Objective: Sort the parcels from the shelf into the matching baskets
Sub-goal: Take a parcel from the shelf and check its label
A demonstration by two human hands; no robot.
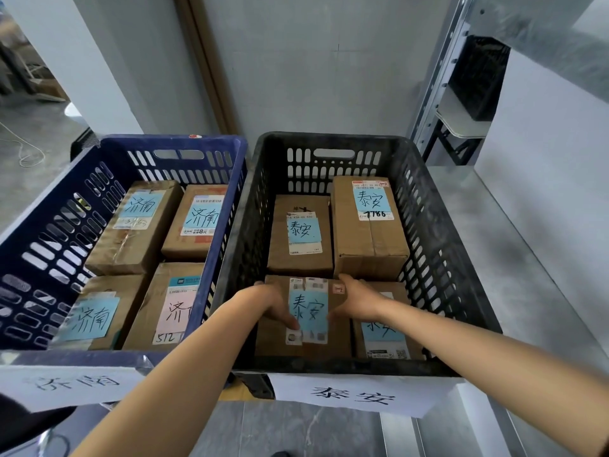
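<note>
blue basket (49, 225), front sign (75, 384) reads 济南; boxes (138, 225) inside tagged 济南. left hand (273, 305) and right hand (359, 298), both arms reaching forward, grip opposite sides of parcel (309, 315) noted 泰安, low in front-left of black basket (461, 258); paper label (352, 395) reads 泰安.

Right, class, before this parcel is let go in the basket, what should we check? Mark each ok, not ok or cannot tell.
1. Label match: the brown cardboard parcel with blue note reads 泰安, as does the white paper sign on the black plastic basket: ok.
2. Parcel within the basket walls: ok.
3. Left grip and right grip hold the parcel's sides: ok.
4. Parcel resting on the basket floor: cannot tell.
</note>
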